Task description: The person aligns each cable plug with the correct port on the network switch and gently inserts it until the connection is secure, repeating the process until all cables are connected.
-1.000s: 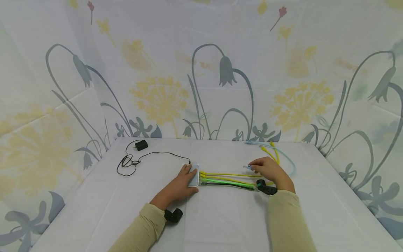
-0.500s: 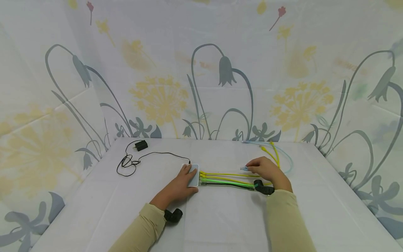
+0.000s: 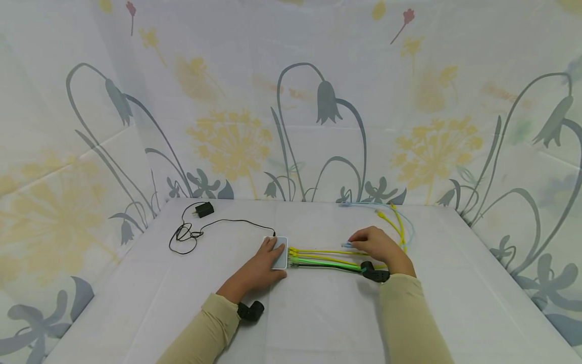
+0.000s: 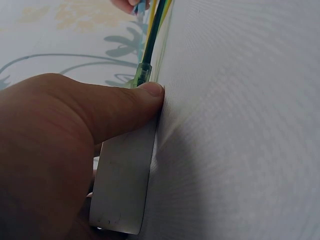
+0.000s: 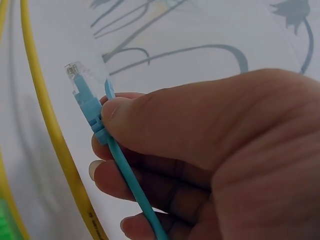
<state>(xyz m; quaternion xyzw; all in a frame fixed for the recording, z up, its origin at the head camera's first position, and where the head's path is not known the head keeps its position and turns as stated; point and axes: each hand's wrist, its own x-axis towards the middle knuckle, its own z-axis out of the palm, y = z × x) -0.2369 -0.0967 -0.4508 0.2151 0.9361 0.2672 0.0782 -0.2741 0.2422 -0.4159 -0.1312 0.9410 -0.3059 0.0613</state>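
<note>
My left hand [image 3: 259, 267] holds a small white network switch [image 3: 281, 259] on the table, its fingers over the top and its thumb [image 4: 125, 105] along the near side. Yellow cables [image 3: 325, 251], a green cable [image 3: 320, 261] and a black cable [image 3: 329, 268] run rightward from the switch's right side. Above them, my right hand [image 3: 381, 246] pinches a light-blue Ethernet cable just behind its clear-tipped plug [image 5: 86, 100]. That plug points left toward the switch, apart from it. In the left wrist view, a green-booted plug [image 4: 142, 75] sits beyond the thumb.
A black power adapter [image 3: 204, 210] lies at the back left, its tangled thin cord [image 3: 184, 233] leading to the switch. At the back right, a yellow cable loop [image 3: 398, 222] and the blue cable's far length [image 3: 364, 204] lie near a floral backdrop [image 3: 291, 101].
My right hand has moved left with the blue Ethernet cable, bringing its plug closer to the switch; the cable's far end has slid left too. My left hand stays put.
</note>
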